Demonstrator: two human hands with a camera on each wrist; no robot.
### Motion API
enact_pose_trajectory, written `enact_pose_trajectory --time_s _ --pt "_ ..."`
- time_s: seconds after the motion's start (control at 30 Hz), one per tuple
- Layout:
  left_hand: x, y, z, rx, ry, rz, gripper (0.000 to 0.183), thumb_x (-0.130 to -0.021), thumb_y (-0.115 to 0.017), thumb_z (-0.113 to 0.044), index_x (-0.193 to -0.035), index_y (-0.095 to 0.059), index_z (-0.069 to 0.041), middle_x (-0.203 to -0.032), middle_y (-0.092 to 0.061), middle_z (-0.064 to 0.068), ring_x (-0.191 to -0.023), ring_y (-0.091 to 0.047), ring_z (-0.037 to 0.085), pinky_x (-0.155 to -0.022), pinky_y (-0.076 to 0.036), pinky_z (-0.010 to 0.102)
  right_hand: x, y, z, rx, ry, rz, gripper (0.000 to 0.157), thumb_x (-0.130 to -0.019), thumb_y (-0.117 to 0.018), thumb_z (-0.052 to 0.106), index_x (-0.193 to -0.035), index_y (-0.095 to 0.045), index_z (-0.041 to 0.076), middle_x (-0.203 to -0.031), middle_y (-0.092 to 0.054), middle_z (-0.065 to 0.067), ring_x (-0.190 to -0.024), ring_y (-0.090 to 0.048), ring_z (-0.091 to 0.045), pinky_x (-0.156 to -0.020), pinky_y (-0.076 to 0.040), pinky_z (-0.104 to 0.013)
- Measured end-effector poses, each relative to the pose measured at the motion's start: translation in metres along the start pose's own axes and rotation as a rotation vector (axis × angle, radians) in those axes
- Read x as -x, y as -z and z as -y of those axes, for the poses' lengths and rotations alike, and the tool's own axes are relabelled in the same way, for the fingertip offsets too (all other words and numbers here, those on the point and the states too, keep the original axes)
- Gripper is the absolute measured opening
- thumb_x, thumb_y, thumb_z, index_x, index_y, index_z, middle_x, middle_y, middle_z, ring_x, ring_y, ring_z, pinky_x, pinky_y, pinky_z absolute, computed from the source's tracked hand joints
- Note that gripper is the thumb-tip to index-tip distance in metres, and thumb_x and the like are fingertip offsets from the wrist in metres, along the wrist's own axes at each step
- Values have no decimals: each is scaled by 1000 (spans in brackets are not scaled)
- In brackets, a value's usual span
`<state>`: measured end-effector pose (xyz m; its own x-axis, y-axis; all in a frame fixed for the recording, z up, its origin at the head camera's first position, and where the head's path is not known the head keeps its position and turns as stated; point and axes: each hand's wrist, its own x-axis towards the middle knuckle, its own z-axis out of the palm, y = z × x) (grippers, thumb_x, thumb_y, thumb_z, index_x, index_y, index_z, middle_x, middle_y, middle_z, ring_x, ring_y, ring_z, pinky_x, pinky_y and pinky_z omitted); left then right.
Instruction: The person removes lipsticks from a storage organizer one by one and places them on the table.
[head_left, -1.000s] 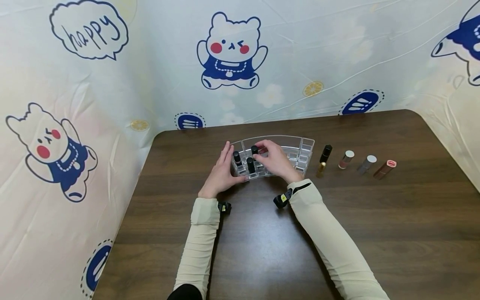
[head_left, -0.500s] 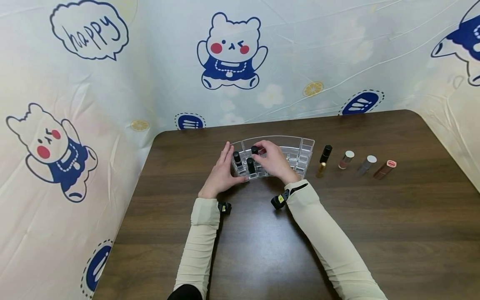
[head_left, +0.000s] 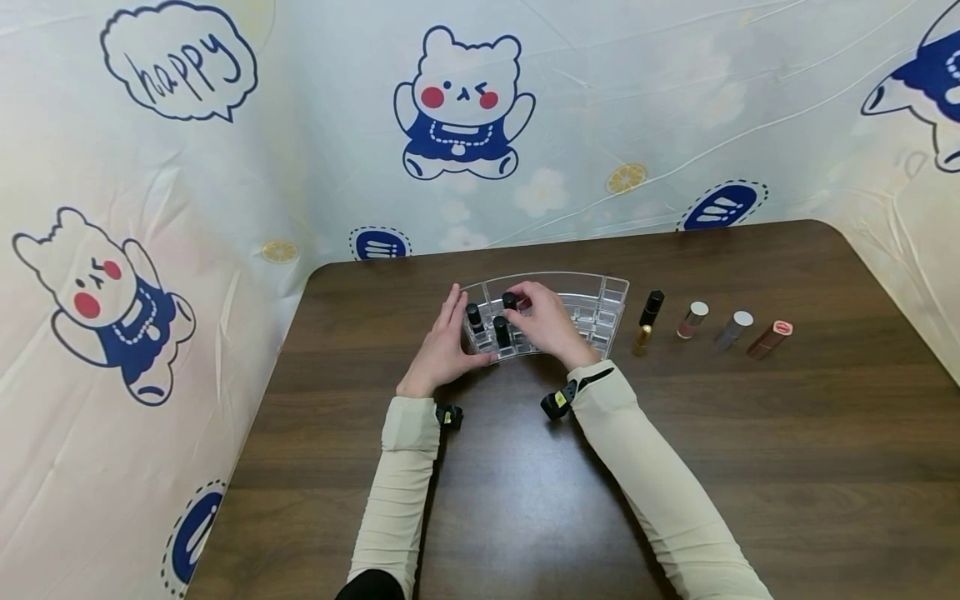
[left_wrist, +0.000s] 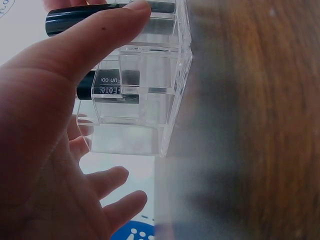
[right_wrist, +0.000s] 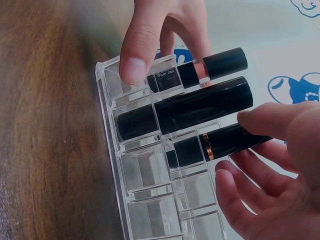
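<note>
A clear compartmented cosmetics organizer (head_left: pixel 577 292) stands on the table. My left hand (head_left: pixel 442 346) rests against its left end, fingers straight along the side and thumb (right_wrist: pixel 135 70) pressing on the front. My right hand (head_left: pixel 551 323) pinches the upper end of a black lipstick tube with a gold band (right_wrist: pixel 220 145), whose lower part sits in a compartment of the second row. A thicker glossy black tube (right_wrist: pixel 200 107) stands in the front row. Near the left end is a black-capped tube with a pinkish clear section (right_wrist: pixel 202 70).
On the table (head_left: pixel 510 500), right of the organizer, stand a black-and-gold tube (head_left: pixel 651 308), a white-capped lip gloss (head_left: pixel 692 320), a grey tube with a pale cap (head_left: pixel 732 330) and a brown tube with a pink top (head_left: pixel 770 340). A printed cloth (head_left: pixel 322 150) hangs behind.
My right wrist has shifted slightly to the left, while its fingers stay at the lipstick tube. The left hand and the organizer keep their places.
</note>
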<state>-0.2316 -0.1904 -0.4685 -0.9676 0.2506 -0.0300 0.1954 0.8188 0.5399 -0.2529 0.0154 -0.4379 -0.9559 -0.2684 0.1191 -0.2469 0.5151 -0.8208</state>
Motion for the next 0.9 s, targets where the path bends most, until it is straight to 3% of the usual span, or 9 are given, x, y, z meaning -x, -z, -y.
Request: enact_pose_trajectory --time_s 0.23,0.9 --pt "1 1 0 -3 -6 -4 113 -75 -79 -47 -157 -10 -13 -165 8 -2 -151 -11 27 -115 -25 56 -1 -1 -1 16 -3 -4 31 -90 -66 15 -119 -62 4 -113 -64 -14 -102 -61 -27 -87 -49 -40" --pt "1 1 0 6 7 1 112 -75 -79 -47 -157 -10 -14 -163 13 -12 -150 -15 30 -114 -23 62 0 -3 -2 23 14 -35 28 -88 -67 12 -114 -63 4 -109 -64 -14 -99 -61 -27 -87 -49 -40"
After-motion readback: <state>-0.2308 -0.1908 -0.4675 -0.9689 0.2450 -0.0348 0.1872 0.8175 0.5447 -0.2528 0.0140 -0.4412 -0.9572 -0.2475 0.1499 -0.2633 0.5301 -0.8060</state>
